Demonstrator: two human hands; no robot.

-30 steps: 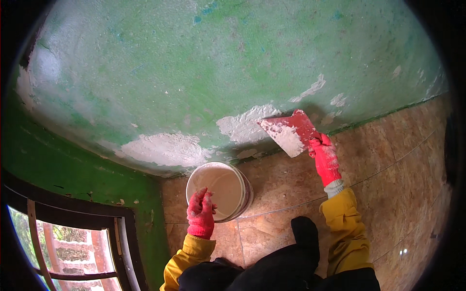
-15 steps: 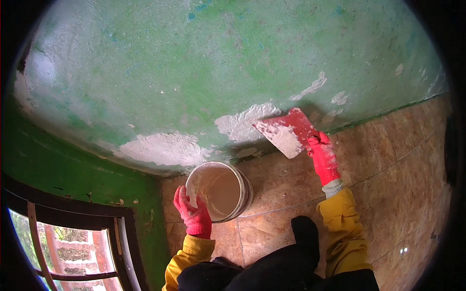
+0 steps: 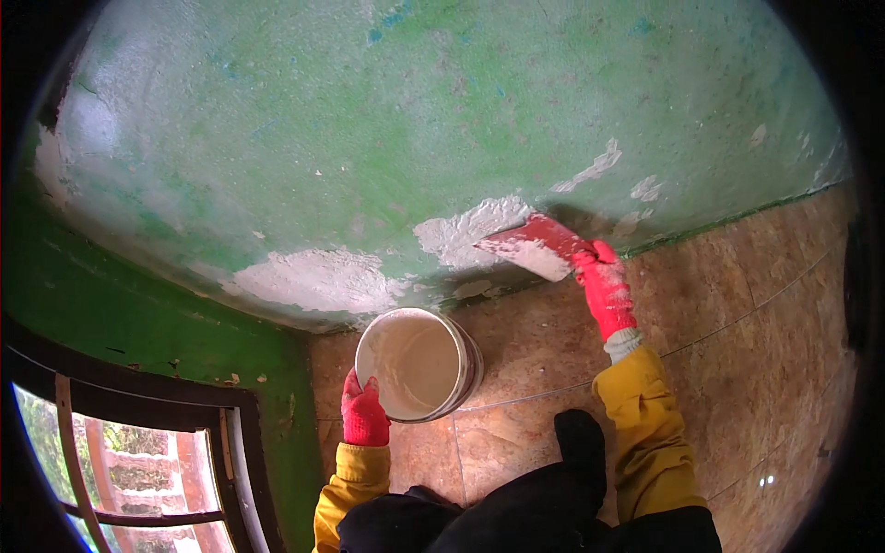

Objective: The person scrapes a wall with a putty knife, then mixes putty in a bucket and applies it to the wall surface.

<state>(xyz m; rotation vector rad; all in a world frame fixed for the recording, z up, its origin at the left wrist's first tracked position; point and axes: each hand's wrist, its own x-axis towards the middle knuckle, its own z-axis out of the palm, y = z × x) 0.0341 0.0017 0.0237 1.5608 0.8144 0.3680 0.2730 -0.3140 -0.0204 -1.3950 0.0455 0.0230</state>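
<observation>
My right hand [image 3: 606,288], in a red glove, grips a red flat putty scraper [image 3: 560,234] with pale putty [image 3: 535,255] on its face. The scraper's blade is tilted close to the low part of the green wall, beside a rough white putty patch [image 3: 475,230]; whether its edge touches the wall I cannot tell. My left hand [image 3: 365,412], also red-gloved, is closed on the near-left rim of a round white bucket [image 3: 449,405], with the thumb over the edge and the other fingers partly hidden. Inside the bucket is a beige coating or mix.
The green wall [image 3: 369,120] rises ahead, with another large white patch [image 3: 313,280] left of the bucket. Brown stone-look tiles [image 3: 719,341] cover the floor. A dark-framed window [image 3: 138,405] is at lower left. My dark-clad leg and foot [image 3: 579,442] are near the bucket.
My left hand has moved from hovering open by the bucket's side to closing on its rim. The scraper in my right hand has tilted, its face now appearing narrower, and shifted slightly left.
</observation>
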